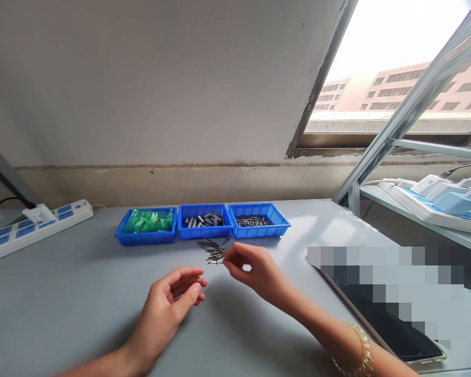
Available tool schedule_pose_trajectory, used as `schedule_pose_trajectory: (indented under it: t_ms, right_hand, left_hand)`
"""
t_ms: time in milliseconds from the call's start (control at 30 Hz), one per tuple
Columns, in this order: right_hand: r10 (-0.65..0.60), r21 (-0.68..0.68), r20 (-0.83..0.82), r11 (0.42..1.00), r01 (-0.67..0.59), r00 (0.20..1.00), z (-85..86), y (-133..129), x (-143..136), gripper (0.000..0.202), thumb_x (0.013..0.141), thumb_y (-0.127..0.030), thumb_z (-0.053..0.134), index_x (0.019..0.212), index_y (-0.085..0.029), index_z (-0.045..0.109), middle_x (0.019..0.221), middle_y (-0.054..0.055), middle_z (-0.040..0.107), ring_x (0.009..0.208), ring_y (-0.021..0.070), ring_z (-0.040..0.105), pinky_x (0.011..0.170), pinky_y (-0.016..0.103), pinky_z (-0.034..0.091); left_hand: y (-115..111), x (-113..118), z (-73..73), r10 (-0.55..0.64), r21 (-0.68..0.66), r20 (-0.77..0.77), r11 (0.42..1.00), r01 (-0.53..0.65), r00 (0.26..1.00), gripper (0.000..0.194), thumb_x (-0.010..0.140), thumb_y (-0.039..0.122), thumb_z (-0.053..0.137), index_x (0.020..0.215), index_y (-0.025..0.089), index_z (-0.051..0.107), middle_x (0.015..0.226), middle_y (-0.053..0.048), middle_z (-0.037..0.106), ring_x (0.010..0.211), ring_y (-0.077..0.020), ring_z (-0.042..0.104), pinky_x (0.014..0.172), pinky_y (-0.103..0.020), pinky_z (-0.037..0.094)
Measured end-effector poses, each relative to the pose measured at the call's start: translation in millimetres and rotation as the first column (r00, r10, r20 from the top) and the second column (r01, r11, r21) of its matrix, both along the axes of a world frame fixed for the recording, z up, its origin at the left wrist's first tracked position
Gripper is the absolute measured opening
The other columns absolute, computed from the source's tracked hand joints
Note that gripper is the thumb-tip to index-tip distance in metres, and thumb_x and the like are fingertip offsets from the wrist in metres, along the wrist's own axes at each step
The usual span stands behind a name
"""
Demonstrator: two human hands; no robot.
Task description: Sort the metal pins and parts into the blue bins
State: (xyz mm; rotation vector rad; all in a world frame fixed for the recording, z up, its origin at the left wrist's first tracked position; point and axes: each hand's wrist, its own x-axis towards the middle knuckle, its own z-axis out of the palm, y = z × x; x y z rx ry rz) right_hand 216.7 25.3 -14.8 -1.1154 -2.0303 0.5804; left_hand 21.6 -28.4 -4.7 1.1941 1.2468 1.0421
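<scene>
My right hand [249, 264] pinches thumb and forefinger together at the right edge of a small pile of thin metal pin-like pieces [215, 250]. A slim silver and dark metal pin [215, 262] runs into those fingertips. Lower and to the left, my left hand [176, 298] hovers over the table with loosely curled fingers, a gap between thumb and forefinger, and nothing visible in it. Behind the pile stand three blue bins: the left bin [145, 240] holds green plastic with pale pieces, the middle bin [205, 233] short grey metal cylinders, the right bin [279, 225] thin dark pins.
A power strip [68, 211] lies at the left on the grey table [82, 298]. To the right is a dark-screened tablet [396, 319], partly pixelated. A metal shelf frame [380, 139] at the right carries another power strip [427, 209] with plugs. The wall is behind the bins.
</scene>
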Motion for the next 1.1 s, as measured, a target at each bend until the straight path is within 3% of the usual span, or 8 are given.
schedule_pose_trajectory:
  t_ms: [100,267,400,533,633,1100]
  right_hand:
    - [0.1,0.025,-0.097,0.995,-0.098,0.99,6.4,-11.9,-7.3,0.015,0.072,-0.007,0.05,0.065,-0.019,0.055,0.058,-0.003,0.055,0.054,0.0092,0.051,0.052,0.02,0.044]
    - [0.162,0.102,-0.166,0.984,-0.147,0.973,11.2,-18.7,-8.5,0.017,0.072,-0.005,0.051,0.065,-0.019,0.057,0.058,-0.003,0.053,0.053,0.009,0.049,0.051,0.02,0.043]
    - [0.265,0.142,-0.184,0.96,-0.241,0.947,8.5,-22.9,-8.5,0.014,0.081,-0.01,0.054,0.073,-0.018,0.062,0.063,-0.001,0.056,0.056,0.0093,0.052,0.052,0.02,0.044]
    - [0.33,0.15,-0.174,0.94,-0.306,0.928,4.0,-27.8,-10.6,0.012,0.087,-0.016,0.056,0.077,-0.018,0.064,0.071,0.001,0.059,0.062,0.0096,0.055,0.055,0.02,0.045]
    - [0.352,0.103,-0.184,0.935,-0.338,0.918,5.2,-29.4,-11.0,0.015,0.088,-0.018,0.056,0.075,-0.018,0.062,0.071,0.001,0.057,0.061,0.0094,0.053,0.055,0.02,0.045]
    - [0.247,-0.069,-0.363,0.954,-0.29,0.898,15.8,-22.9,-4.7,0.011,0.083,-0.017,0.057,0.072,-0.018,0.059,0.063,-0.001,0.062,0.058,0.0105,0.059,0.055,0.023,0.05]
  left_hand:
    - [1.9,-0.3,-3.0,0.012,-0.016,-0.005,1.0,-0.012,1.0,0.017,0.076,0.028,0.066,0.088,0.017,0.072,0.081,-0.006,0.075,0.072,-0.0189,0.067,0.072,-0.029,0.053]
    - [2.0,2.2,-3.5,-0.015,-0.089,0.033,0.996,0.017,0.999,0.019,0.071,0.026,0.07,0.087,0.015,0.074,0.083,-0.008,0.077,0.072,-0.0197,0.068,0.071,-0.03,0.053]
    - [-1.0,6.1,0.5,-0.122,-0.14,0.082,0.981,0.132,0.989,0.028,0.066,0.022,0.072,0.092,0.013,0.073,0.091,-0.01,0.076,0.075,-0.0213,0.067,0.077,-0.034,0.051]
    - [-3.2,8.6,4.4,-0.284,-0.118,0.145,0.946,0.301,0.948,0.025,0.067,0.017,0.069,0.091,0.014,0.074,0.075,-0.004,0.073,0.075,-0.0197,0.065,0.076,-0.032,0.049]
    - [-2.3,8.9,5.7,-0.324,-0.125,0.203,0.928,0.352,0.924,0.023,0.067,0.015,0.07,0.09,0.015,0.074,0.071,-0.001,0.071,0.073,-0.0184,0.063,0.075,-0.03,0.048]
    - [-6.2,4.8,13.2,-0.068,-0.141,0.174,0.986,0.093,0.982,0.025,0.066,0.017,0.069,0.091,0.017,0.071,0.087,-0.006,0.075,0.081,-0.0206,0.065,0.079,-0.031,0.05]
